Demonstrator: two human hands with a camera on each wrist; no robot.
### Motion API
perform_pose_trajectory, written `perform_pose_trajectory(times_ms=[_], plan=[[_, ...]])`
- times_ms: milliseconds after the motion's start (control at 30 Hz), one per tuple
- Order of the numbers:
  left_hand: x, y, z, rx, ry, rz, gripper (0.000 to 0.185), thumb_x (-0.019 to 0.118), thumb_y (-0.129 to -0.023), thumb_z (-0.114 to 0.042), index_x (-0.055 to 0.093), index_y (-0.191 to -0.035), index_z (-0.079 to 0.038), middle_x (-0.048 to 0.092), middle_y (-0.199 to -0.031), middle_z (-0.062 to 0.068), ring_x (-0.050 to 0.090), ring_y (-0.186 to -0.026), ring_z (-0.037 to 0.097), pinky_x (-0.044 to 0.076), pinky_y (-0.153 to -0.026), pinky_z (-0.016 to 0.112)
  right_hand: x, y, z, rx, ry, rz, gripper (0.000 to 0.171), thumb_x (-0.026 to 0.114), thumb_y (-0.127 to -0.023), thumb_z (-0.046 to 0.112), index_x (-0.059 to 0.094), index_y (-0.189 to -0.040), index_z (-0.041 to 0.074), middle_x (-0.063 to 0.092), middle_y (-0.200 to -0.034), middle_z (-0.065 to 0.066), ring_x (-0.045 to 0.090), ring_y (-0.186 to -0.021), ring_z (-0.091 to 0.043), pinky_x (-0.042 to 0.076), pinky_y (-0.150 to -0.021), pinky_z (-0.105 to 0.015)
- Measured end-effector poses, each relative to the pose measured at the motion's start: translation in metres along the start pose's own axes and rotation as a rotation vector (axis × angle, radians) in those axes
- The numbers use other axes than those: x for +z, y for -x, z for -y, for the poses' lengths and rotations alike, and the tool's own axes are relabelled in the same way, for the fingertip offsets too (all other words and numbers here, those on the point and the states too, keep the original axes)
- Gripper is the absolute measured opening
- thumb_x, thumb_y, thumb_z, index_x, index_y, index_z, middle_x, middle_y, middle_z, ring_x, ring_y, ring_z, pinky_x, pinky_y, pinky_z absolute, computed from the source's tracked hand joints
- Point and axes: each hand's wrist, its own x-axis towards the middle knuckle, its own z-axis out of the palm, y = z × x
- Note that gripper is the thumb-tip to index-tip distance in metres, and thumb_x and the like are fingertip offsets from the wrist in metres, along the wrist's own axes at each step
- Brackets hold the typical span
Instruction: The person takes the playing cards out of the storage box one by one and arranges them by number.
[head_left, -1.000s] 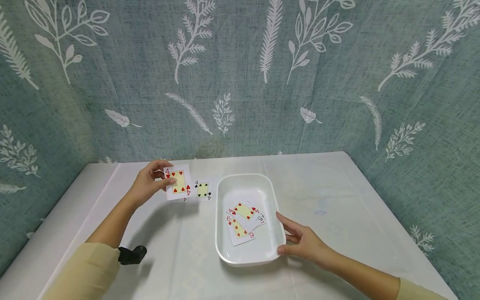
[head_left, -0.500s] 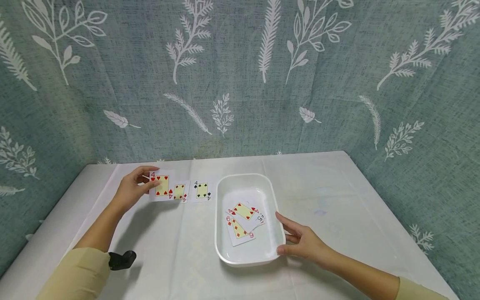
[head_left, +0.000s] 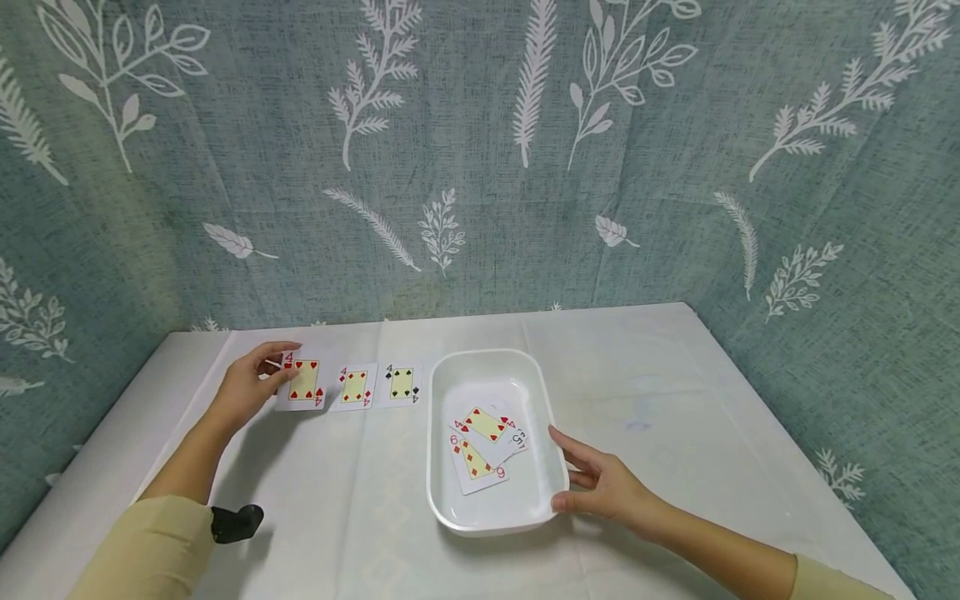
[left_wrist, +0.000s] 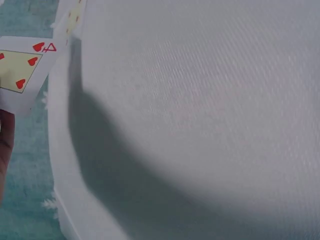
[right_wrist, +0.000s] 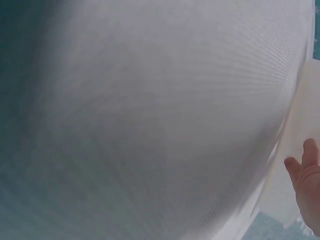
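Observation:
My left hand (head_left: 251, 379) pinches a playing card, the four of hearts (head_left: 304, 382), by its left edge, thumb on its face. The card is close over the table at the left end of a row. To its right lie the four of diamonds (head_left: 354, 387) and the four of spades (head_left: 402, 384), both face up. In the left wrist view the held card (left_wrist: 22, 70) shows at the left edge. My right hand (head_left: 611, 492) rests its fingers and thumb against the right side of a white tray (head_left: 442, 467). Several overlapping cards lie inside, a six of diamonds (head_left: 476, 461) and another four of hearts (head_left: 486, 425) among them.
A white cloth (head_left: 645, 400) covers the table. Green-grey fabric (head_left: 480, 167) with white leaf prints stands behind and at both sides. A black strap piece (head_left: 236, 523) sits at the left wrist by the sleeve.
My left hand has carried the four of hearts leftward and lower, from over the four of diamonds to beside it, uncovering that card. The right hand and tray have stayed in place.

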Motion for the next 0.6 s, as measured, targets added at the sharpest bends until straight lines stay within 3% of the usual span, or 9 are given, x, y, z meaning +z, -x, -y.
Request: perform_pose_trajectory(times_ms=[600], plan=[[0.0,-0.008,0.024,-0.06,-0.042,0.11,0.06,0.067,-0.084,0.0,0.04,-0.138,0.004,0.051,-0.116,0.03,0.051,-0.098,0.038,0.046,-0.072,0.036,0.0,-0.001,-0.002,0.001,-0.002,-0.003,0.092,0.077,-0.079,0.013,0.019,-0.15,0.003,0.026,-0.148,-0.03,0.046,-0.124,-0.043,0.052,-0.086,-0.03]])
